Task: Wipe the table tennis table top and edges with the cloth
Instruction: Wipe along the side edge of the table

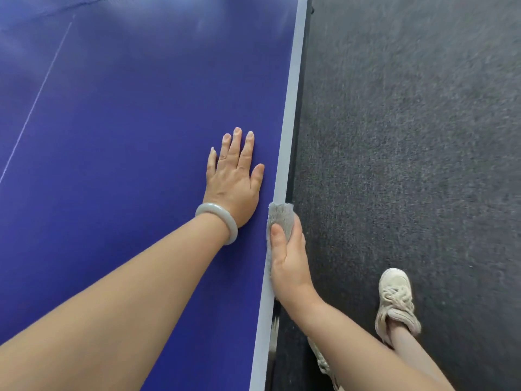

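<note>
Grey cloth (280,218) was gripped by the right hand (290,263) against the worktop edge (290,122); beside that edge the left hand (232,182) lay flat, fingers (235,145) straight.

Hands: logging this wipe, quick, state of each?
Left hand: open, flat on the table top.
Right hand: holding the cloth against the table edge.

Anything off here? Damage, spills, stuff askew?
Nothing stands out. The left hand lies flat on the blue table top, the right hand grips the grey cloth against the pale table edge. No spill, chip or stray item shows; the pale patches far up the top look like glare.
</note>
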Available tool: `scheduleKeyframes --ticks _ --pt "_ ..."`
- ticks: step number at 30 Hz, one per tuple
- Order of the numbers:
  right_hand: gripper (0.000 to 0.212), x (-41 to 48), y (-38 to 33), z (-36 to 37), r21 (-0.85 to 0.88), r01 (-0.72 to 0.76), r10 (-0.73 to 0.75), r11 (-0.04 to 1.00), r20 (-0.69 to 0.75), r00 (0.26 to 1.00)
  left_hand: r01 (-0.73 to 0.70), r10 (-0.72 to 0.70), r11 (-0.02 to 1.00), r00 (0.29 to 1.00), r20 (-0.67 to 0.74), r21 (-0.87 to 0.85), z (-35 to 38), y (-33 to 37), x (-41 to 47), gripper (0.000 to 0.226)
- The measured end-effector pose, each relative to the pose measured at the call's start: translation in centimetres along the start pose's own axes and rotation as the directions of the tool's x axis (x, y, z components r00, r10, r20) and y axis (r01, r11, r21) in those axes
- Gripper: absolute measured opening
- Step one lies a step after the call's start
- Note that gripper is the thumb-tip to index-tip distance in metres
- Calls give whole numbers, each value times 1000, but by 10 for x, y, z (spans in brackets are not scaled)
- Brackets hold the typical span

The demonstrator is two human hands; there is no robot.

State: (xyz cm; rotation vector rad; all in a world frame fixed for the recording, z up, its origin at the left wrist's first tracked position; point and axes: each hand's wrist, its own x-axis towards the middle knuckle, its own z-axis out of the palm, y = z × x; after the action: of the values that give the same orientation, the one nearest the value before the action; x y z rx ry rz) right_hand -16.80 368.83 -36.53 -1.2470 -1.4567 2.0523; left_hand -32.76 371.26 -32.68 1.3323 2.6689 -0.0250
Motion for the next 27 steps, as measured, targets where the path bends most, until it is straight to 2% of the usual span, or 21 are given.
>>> scheduleKeyframes --ticks 2,4,7,11,13,16,20,22,24,27 --pt "83 1 -6 2 -3 -37 37 999 -5 999 -4 3 1000 1000 -14 -22 2 -2 0 58" --pt "80 25 -21 3 14 -58 59 998 -42 997 -7 7 1000 1000 -15 -30 2 -3 -2 60" --pt "62 113 -62 3 33 -23 28 999 -148 989 -19 18 1000 1000 -9 -21 0 -3 -2 64" --pt "64 212 -117 -4 42 -52 58 998 -149 987 -29 29 999 1000 -12 -26 1 -5 -2 63" --pt "64 212 -117 -5 24 -61 64 998 -143 988 -35 34 999 999 -14 -18 1 -5 -3 62" --pt "61 155 -89 -2 30 5 0 1000 -174 985 -42 42 999 999 -17 -10 0 -4 -3 62" --pt "76 69 -54 4 31 -30 34 999 -137 990 -48 47 999 999 -12 -24 0 -4 -3 60" --pt "75 81 -59 4 -6 -14 13 1000 -120 993 -50 50 998 999 -16 -32 -1 -5 -3 60" --pt "65 125 -72 1 -30 37 -41 999 -146 988 -54 53 998 998 -17 -34 -1 -4 -4 59" --pt "57 208 -112 -6 -26 7 -11 1000 -166 986 -47 46 998 999 -15 -34 0 -5 -4 59"
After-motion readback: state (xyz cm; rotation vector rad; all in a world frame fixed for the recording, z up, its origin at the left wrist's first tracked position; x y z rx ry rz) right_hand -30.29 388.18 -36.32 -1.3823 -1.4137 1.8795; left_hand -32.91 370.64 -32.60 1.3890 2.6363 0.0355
